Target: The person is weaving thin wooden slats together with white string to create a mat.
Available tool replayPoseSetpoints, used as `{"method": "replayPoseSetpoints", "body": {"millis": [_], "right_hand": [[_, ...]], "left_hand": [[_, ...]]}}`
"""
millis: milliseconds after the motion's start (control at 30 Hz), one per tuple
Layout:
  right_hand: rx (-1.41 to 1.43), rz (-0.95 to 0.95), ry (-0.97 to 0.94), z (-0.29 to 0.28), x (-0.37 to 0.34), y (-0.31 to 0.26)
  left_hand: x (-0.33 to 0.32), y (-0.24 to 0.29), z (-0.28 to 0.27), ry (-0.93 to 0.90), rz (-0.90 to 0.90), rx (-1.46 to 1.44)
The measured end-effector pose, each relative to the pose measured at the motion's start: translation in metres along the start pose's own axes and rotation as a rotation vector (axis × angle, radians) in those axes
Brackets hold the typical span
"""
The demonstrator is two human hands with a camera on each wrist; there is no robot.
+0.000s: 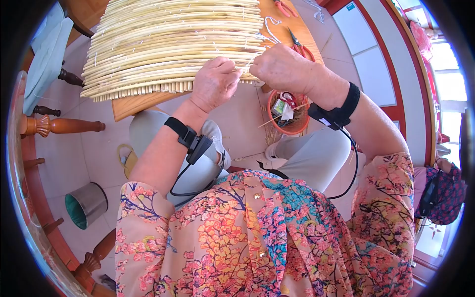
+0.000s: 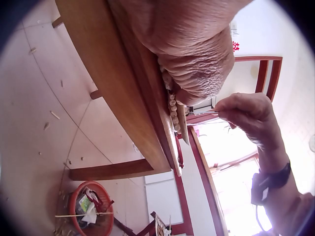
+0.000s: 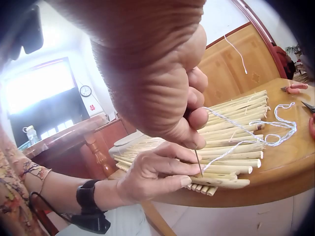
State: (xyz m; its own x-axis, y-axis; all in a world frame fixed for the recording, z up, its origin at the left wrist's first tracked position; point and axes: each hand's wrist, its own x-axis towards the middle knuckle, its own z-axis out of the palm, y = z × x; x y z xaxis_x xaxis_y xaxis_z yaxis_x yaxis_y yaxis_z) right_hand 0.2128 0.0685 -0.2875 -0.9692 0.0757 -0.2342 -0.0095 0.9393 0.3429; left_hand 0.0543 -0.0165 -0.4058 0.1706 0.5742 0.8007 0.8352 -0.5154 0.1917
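A mat of pale straight sticks [image 1: 168,39], bound in rows with white string, covers much of a wooden table. My left hand [image 1: 216,81] grips its near edge close to the right end, thumb along the outermost stick [image 3: 229,182] and fingers over the top. Just right of it, my right hand [image 1: 279,67] pinches a thin needle [image 3: 198,161] between thumb and fingertips. The needle slants down, its lower end right at the outermost stick. White string [image 3: 275,140] runs from the right hand and the mat and lies looped on the table.
Red-handled scissors [image 1: 300,47] and red pliers [image 1: 283,7] lie on the table's right side. Below its edge stands an orange basket [image 1: 269,111] with scraps and thin sticks. A metal bin [image 1: 94,203] and wooden chairs [image 1: 54,54] stand to the left.
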Motion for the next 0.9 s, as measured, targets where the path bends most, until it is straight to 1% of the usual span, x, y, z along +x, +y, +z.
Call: {"method": "replayPoseSetpoints", "body": {"millis": [67,133,333,367,433,467,533,667,767,833,900], "right_hand": [[0.003,-0.007,-0.014,-0.0003,0.0011,0.0003],[0.001,-0.013,-0.105,-0.0002,0.0032,0.0008],[0.006,-0.025,-0.023,-0.0028,0.0039,-0.0018],[0.007,-0.028,-0.025,-0.0028,0.0047,-0.0015],[-0.013,-0.037,-0.111,-0.0027,0.0054,-0.0013],[-0.012,-0.041,-0.113,-0.0019,0.0043,-0.0019],[-0.001,-0.05,-0.003,0.0004,0.0011,-0.0037],[-0.022,-0.037,-0.035,0.004,-0.0006,-0.0067],[-0.019,-0.059,0.017,0.0023,0.0001,-0.0041],[-0.008,-0.057,0.071,0.0002,0.0018,-0.0055],[-0.007,-0.056,0.033,-0.0008,0.0039,-0.0069]], "left_hand": [[-0.0003,0.0007,-0.0002,-0.005,-0.002,-0.004],[0.0001,0.0,-0.0002,-0.011,0.004,0.002],[-0.0002,0.0015,-0.0006,0.009,-0.001,-0.01],[-0.0002,0.0013,-0.0001,0.01,-0.004,-0.01],[-0.0005,0.0011,0.0008,0.014,0.003,-0.014],[-0.0015,0.0012,0.0007,0.014,-0.001,-0.014],[-0.0025,0.0008,0.0,-0.034,-0.017,-0.018],[-0.0017,0.0026,-0.0021,-0.046,-0.022,-0.001],[-0.0015,0.0034,-0.0022,-0.064,-0.038,-0.008],[-0.002,0.0026,-0.0005,-0.039,-0.028,-0.003],[-0.0021,0.0004,0.002,-0.03,-0.014,0.0]]}}
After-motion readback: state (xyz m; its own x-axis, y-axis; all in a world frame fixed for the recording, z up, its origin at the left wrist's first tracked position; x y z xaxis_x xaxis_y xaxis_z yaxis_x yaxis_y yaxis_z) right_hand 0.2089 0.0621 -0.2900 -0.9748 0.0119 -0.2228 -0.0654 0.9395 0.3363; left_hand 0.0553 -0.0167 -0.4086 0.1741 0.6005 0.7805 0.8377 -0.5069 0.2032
